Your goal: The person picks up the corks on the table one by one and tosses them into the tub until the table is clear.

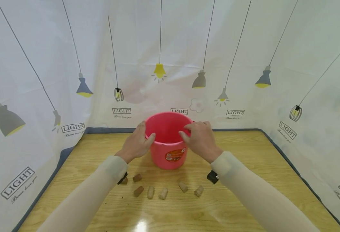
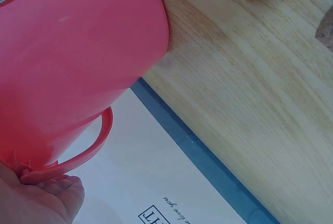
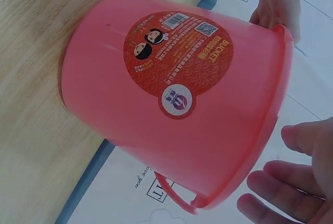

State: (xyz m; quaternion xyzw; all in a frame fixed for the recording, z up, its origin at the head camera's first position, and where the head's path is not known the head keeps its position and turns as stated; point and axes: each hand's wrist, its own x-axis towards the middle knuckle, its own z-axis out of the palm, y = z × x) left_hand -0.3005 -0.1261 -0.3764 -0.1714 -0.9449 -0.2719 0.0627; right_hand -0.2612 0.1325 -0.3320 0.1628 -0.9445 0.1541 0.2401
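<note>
A pink plastic bucket stands upright on the wooden table, with a round red label on its near side. My left hand grips the rim on the left, its thumb at the inner side and its fingers outside, next to the root of the pink handle. On the other side my right hand hovers at the rim. In the right wrist view its thumb and fingers are spread and apart from the bucket, holding nothing.
Several cork stoppers, some brown and some pale, lie scattered on the table in front of the bucket. White cloth walls printed with lamps enclose the table at the back and both sides.
</note>
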